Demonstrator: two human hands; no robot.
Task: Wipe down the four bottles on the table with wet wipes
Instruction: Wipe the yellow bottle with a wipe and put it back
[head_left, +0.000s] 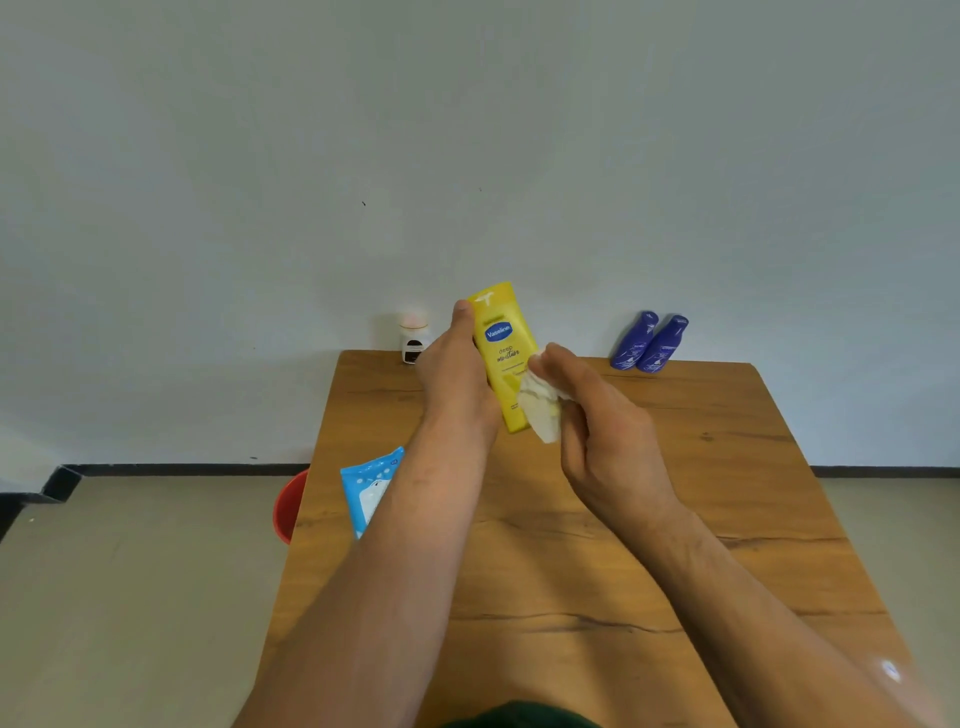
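Our forearms (384, 587) are stretching up from the bottom of the frame over the wooden desk (571, 571). At centre, our left grip (457, 374) is grasping the yellow bottle (501, 338), holding it tilted above the desk, while our right grip (608, 441) is pinching a white wipe (540, 410) against its lower right side. Right of centre, a blue bottle (635, 340) and a second blue bottle (665, 343) are standing together; a white bottle (414, 338) is standing left of centre, with the wipe pack (369, 488) lying lower left.
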